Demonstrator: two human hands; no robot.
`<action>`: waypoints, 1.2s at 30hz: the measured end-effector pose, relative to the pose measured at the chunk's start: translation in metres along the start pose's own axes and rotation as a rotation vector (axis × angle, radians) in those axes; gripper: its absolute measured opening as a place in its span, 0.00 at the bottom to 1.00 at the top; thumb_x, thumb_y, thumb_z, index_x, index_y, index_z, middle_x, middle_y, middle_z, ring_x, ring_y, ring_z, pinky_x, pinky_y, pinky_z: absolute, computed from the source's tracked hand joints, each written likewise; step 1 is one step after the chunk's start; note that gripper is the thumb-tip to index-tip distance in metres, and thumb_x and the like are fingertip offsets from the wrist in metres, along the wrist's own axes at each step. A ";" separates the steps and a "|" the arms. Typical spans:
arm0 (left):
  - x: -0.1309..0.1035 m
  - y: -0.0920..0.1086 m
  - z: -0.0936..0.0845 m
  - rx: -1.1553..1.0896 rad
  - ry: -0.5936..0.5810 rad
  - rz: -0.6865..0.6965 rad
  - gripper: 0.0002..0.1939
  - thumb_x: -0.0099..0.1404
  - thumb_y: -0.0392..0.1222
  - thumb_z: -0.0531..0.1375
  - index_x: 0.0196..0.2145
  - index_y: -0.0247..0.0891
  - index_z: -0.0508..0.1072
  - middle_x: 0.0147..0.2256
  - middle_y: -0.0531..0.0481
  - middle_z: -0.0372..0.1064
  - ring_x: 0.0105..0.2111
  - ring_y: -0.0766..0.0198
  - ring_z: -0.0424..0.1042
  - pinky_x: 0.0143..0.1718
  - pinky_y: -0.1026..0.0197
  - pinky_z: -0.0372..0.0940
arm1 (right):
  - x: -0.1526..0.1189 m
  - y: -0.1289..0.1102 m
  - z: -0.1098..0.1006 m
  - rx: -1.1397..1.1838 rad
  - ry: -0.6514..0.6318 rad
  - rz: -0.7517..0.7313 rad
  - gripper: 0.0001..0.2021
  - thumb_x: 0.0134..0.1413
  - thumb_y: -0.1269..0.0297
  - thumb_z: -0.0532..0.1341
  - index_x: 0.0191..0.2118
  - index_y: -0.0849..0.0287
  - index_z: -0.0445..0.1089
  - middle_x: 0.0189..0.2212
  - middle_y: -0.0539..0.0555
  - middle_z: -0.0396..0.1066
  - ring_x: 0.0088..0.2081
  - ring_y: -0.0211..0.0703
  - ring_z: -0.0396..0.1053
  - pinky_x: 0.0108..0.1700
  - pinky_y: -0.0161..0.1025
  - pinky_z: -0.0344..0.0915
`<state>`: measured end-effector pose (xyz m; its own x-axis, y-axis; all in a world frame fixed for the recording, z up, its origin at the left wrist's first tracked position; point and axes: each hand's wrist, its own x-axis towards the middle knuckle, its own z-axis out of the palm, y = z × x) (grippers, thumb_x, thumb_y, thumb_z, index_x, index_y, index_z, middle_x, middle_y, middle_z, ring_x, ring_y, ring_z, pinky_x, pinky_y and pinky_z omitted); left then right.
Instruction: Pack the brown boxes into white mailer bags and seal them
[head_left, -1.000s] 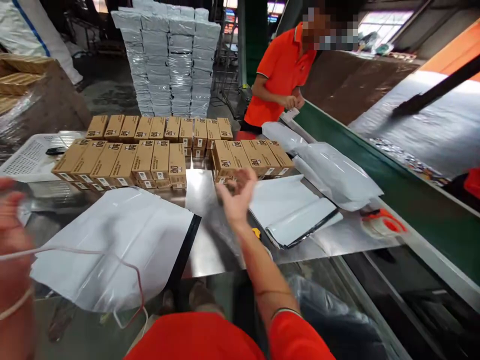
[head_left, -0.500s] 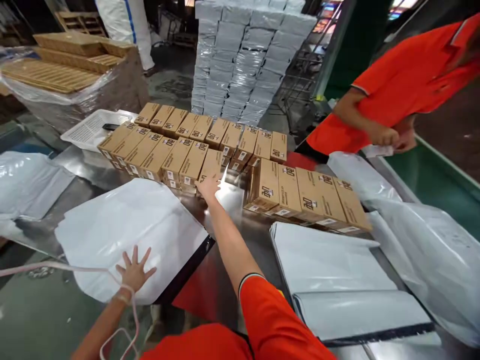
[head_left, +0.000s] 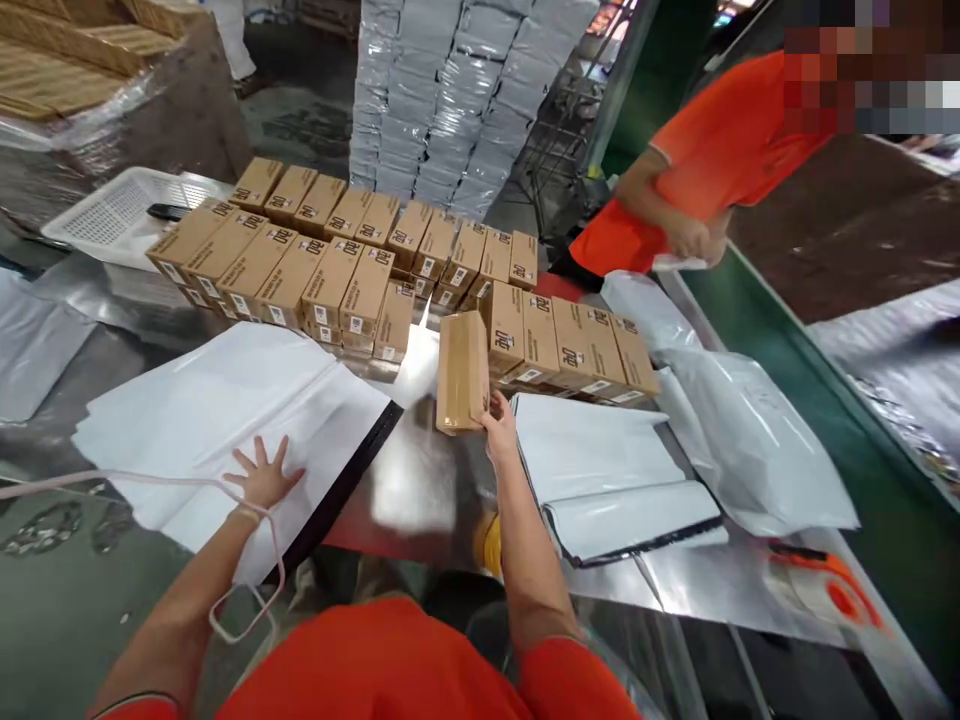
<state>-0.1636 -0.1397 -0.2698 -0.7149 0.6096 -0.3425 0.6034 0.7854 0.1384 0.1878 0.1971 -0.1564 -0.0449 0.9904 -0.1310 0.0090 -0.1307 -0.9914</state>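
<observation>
My left hand (head_left: 264, 474) lies flat with fingers spread on a stack of white plastic mailing bags (head_left: 202, 400), which has a black strip along its near right edge. In my right hand (head_left: 498, 425) is a brown cardboard box (head_left: 463, 370), gripped at its near right corner and tilted above the metal table (head_left: 409, 480). Behind it stand rows of similar boxes (head_left: 300, 275), with another group of boxes (head_left: 559, 340) to the right. A second stack of white mailing bags (head_left: 600, 460), partly folded over, lies right of my right hand.
A white plastic basket (head_left: 112, 215) holding a dark object stands at the back left. Filled white bags (head_left: 742, 430) lie along the right side, near an orange tape dispenser (head_left: 832, 590). Beyond is a co-worker in an orange shirt (head_left: 720, 140). A pink cord (head_left: 150, 480) crosses my left wrist.
My right hand has taken a box from the front row's right end and brought it right and nearer. My left hand stays on the bags. The view has shifted.
</observation>
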 end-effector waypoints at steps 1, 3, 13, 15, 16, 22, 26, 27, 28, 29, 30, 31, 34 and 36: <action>-0.003 -0.001 -0.002 -0.009 0.007 0.021 0.46 0.77 0.68 0.61 0.84 0.46 0.59 0.84 0.26 0.36 0.79 0.06 0.32 0.65 0.03 0.45 | -0.015 0.007 -0.011 0.082 -0.011 0.077 0.31 0.39 0.58 0.71 0.54 0.57 0.76 0.48 0.58 0.81 0.52 0.53 0.77 0.53 0.45 0.76; -0.010 -0.003 -0.004 -0.031 0.042 0.069 0.44 0.80 0.63 0.60 0.84 0.42 0.58 0.83 0.24 0.40 0.80 0.08 0.34 0.66 0.04 0.47 | -0.041 0.016 -0.028 0.238 -0.036 0.226 0.22 0.45 0.55 0.67 0.48 0.57 0.77 0.42 0.57 0.81 0.45 0.49 0.78 0.47 0.42 0.75; -0.025 -0.016 0.011 -0.159 0.096 0.324 0.30 0.76 0.44 0.64 0.69 0.25 0.72 0.65 0.23 0.71 0.69 0.30 0.69 0.68 0.34 0.67 | -0.106 0.032 -0.077 0.219 -0.010 0.218 0.30 0.43 0.42 0.62 0.51 0.52 0.79 0.39 0.58 0.83 0.47 0.61 0.80 0.50 0.58 0.78; -0.030 -0.022 0.018 -0.189 0.078 0.384 0.25 0.73 0.45 0.65 0.62 0.29 0.77 0.58 0.29 0.76 0.61 0.36 0.75 0.64 0.38 0.71 | -0.124 0.038 -0.077 -0.001 0.026 0.190 0.34 0.44 0.45 0.64 0.57 0.56 0.79 0.47 0.62 0.83 0.51 0.62 0.79 0.54 0.58 0.78; -0.035 -0.025 0.022 -0.205 0.062 0.416 0.21 0.72 0.46 0.66 0.58 0.32 0.80 0.55 0.32 0.77 0.58 0.38 0.77 0.62 0.40 0.72 | -0.134 0.042 -0.074 -0.149 0.038 0.170 0.37 0.44 0.48 0.65 0.61 0.58 0.77 0.53 0.64 0.81 0.55 0.63 0.78 0.58 0.57 0.77; -0.063 -0.015 0.026 -0.230 -0.044 0.401 0.13 0.67 0.46 0.65 0.45 0.40 0.83 0.49 0.38 0.81 0.52 0.43 0.78 0.58 0.44 0.73 | -0.179 0.053 -0.021 -1.128 -0.102 0.223 0.55 0.44 0.50 0.77 0.77 0.62 0.60 0.77 0.77 0.55 0.75 0.80 0.57 0.73 0.73 0.58; -0.066 -0.002 0.006 -0.277 -0.142 0.334 0.14 0.72 0.45 0.61 0.42 0.37 0.85 0.47 0.38 0.83 0.52 0.46 0.78 0.59 0.49 0.71 | -0.159 0.040 0.011 -1.304 -0.160 0.181 0.60 0.51 0.44 0.78 0.80 0.67 0.51 0.78 0.85 0.48 0.76 0.84 0.53 0.71 0.75 0.56; -0.066 -0.001 0.000 -0.287 -0.157 0.334 0.15 0.74 0.44 0.60 0.42 0.35 0.85 0.47 0.37 0.83 0.52 0.47 0.78 0.58 0.50 0.71 | -0.154 0.036 0.015 -1.311 -0.160 0.184 0.59 0.53 0.46 0.77 0.81 0.67 0.49 0.77 0.85 0.49 0.75 0.83 0.56 0.71 0.74 0.58; -0.066 -0.001 -0.004 -0.293 -0.168 0.333 0.15 0.74 0.43 0.59 0.41 0.34 0.86 0.47 0.37 0.83 0.51 0.48 0.79 0.57 0.51 0.71 | -0.150 0.032 0.018 -1.312 -0.159 0.196 0.58 0.54 0.49 0.76 0.81 0.66 0.49 0.76 0.84 0.50 0.74 0.82 0.59 0.70 0.73 0.60; -0.066 -0.001 -0.008 -0.295 -0.177 0.332 0.15 0.75 0.42 0.59 0.41 0.33 0.86 0.46 0.37 0.83 0.49 0.49 0.79 0.55 0.52 0.71 | -0.150 0.029 0.019 -1.305 -0.156 0.200 0.56 0.55 0.52 0.74 0.81 0.65 0.49 0.76 0.83 0.52 0.72 0.80 0.61 0.70 0.72 0.61; -0.067 -0.001 -0.010 -0.296 -0.185 0.336 0.15 0.74 0.40 0.59 0.41 0.31 0.86 0.45 0.37 0.83 0.48 0.51 0.79 0.54 0.53 0.71 | -0.153 0.026 0.020 -1.290 -0.160 0.185 0.55 0.56 0.53 0.73 0.82 0.63 0.49 0.75 0.80 0.53 0.72 0.79 0.62 0.70 0.71 0.62; -0.068 -0.002 -0.012 -0.296 -0.192 0.344 0.15 0.74 0.39 0.59 0.41 0.31 0.86 0.45 0.37 0.83 0.46 0.52 0.79 0.52 0.53 0.71 | -0.160 0.024 0.020 -1.267 -0.182 0.144 0.54 0.56 0.54 0.72 0.82 0.61 0.48 0.75 0.78 0.54 0.71 0.77 0.62 0.69 0.70 0.62; -0.075 0.003 -0.013 -0.286 -0.203 0.373 0.12 0.74 0.37 0.62 0.42 0.30 0.86 0.46 0.37 0.82 0.47 0.51 0.79 0.52 0.53 0.72 | -0.193 0.023 0.022 -1.210 -0.301 -0.030 0.57 0.54 0.51 0.72 0.84 0.54 0.45 0.76 0.72 0.54 0.72 0.75 0.61 0.69 0.67 0.65; -0.082 0.011 -0.011 -0.274 -0.186 0.389 0.11 0.75 0.39 0.65 0.46 0.30 0.86 0.52 0.35 0.81 0.55 0.48 0.77 0.56 0.52 0.70 | -0.217 0.024 0.028 -1.215 -0.369 -0.081 0.58 0.53 0.51 0.72 0.84 0.53 0.45 0.75 0.71 0.54 0.72 0.75 0.60 0.68 0.65 0.65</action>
<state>-0.1028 -0.1797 -0.2298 -0.3657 0.8523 -0.3738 0.6797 0.5190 0.5183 0.1698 -0.0226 -0.1521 -0.3609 0.8964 -0.2575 0.8903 0.2489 -0.3813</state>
